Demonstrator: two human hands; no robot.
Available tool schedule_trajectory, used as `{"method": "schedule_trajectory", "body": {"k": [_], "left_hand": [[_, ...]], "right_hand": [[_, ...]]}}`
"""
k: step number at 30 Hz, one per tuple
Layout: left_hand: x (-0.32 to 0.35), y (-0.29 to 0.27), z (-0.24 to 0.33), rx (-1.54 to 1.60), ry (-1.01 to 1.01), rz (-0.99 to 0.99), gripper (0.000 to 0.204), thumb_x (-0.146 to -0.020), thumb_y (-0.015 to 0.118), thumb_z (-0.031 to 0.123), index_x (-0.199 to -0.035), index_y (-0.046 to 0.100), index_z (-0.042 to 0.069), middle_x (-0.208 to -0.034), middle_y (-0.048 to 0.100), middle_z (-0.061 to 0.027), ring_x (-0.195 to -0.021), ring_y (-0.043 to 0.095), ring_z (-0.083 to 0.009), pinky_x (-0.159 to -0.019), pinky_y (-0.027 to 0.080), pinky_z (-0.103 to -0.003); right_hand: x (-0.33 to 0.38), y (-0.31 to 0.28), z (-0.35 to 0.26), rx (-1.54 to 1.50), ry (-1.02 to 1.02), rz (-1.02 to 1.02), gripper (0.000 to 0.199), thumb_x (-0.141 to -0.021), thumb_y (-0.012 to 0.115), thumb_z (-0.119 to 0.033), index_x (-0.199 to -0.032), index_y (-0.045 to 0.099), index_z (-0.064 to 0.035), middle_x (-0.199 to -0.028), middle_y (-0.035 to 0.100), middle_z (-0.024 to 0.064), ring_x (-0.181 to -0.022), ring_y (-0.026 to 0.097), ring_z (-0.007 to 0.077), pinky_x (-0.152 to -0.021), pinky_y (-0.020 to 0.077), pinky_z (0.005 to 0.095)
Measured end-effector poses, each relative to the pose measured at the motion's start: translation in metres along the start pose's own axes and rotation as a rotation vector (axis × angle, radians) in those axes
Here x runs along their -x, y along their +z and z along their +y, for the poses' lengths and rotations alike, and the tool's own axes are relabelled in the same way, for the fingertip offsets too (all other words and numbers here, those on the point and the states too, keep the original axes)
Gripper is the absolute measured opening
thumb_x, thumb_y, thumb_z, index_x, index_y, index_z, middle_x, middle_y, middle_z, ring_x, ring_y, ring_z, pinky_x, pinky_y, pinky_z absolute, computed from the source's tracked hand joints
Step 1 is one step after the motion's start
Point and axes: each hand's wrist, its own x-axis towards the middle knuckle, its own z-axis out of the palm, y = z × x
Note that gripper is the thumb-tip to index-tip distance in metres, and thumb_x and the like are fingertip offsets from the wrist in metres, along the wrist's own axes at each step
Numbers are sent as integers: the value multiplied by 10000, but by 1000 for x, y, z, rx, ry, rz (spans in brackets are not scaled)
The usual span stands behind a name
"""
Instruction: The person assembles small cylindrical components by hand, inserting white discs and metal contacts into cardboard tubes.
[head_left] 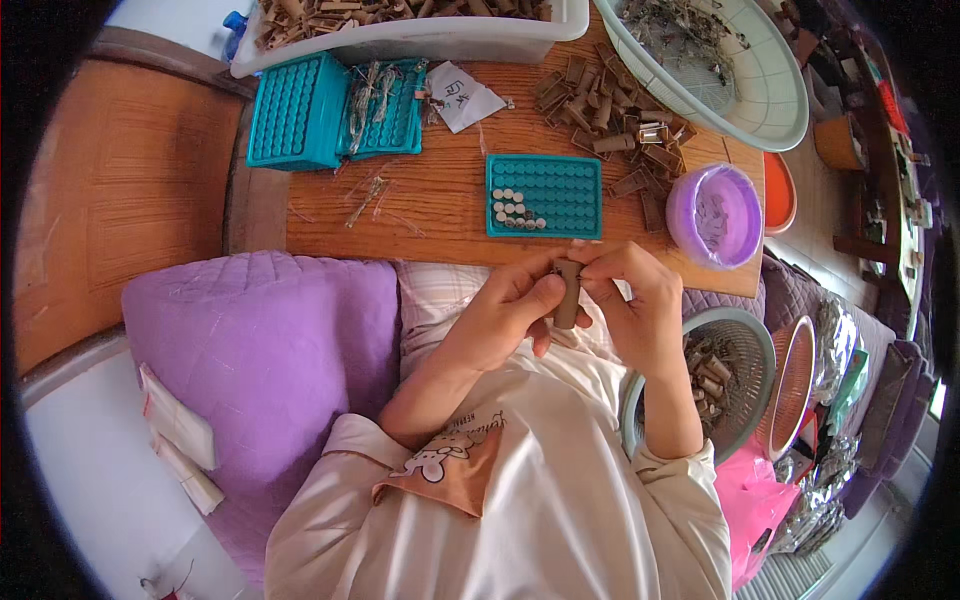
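Just in front of the table edge, my left hand (515,310) grips a small brown casing (568,293) between thumb and fingers, held roughly upright. At the casing's upper right edge, my right hand (635,295) has its thumb and index finger pinched together; whatever they hold is too small to make out. Beyond both hands lies a teal tray (565,195) with rows of round pockets. Several white round pieces (508,195) sit in its left part. To the tray's right, a pile of similar brown casings (610,120) spreads over the wooden table (445,200).
A white bin (420,40) of brown casings stands at the back. Stacked teal trays (295,115) hold wires beside a paper slip (463,97). A pale green basket (770,110) and purple tub (680,215) are right; a grey basket (755,400) of casings is by my right arm.
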Motion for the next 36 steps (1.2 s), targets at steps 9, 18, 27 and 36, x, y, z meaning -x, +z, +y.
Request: {"method": "schedule_trajectory", "body": {"k": [9, 18, 27, 36], "left_hand": [[-4, -3, -7, 160, 14, -36, 358, -864, 397, 249, -1124, 375, 5, -884, 530, -55, -754, 583, -112, -365, 410, -149], [-1, 4, 1, -608, 563, 49, 267, -734, 580, 112, -997, 540, 132, -975, 491, -67, -812, 449, -150, -568, 414, -216], [8, 11, -6, -1204, 1142, 132, 353, -513, 678, 119, -785, 614, 336, -940, 388, 2, -908, 317, -193, -761, 298, -327], [-17, -19, 26, -1151, 978, 207, 257, -646, 628, 48, -872, 585, 163, -982, 459, -84, -853, 446, -195, -662, 393, -279]], "right_hand": [[-3, -1, -5, 72, 61, -29, 48, -731, 517, 45, -741, 486, 9, -841, 597, 135, -757, 591, 212, -625, 483, 279], [3, -5, 0, -677, 142, 239, 190, -782, 557, -156, -857, 482, 1, -798, 551, 58, -781, 534, 136, -680, 426, 252], [25, -6, -9, -1339, 577, -288, 487, -742, 562, -398, -972, 484, 24, -936, 522, 95, -875, 506, 160, -766, 404, 292], [53, -48, -15, -422, 343, 311, 426, -765, 523, -398, -839, 515, 22, -762, 515, 61, -716, 499, 138, -600, 389, 251]]}}
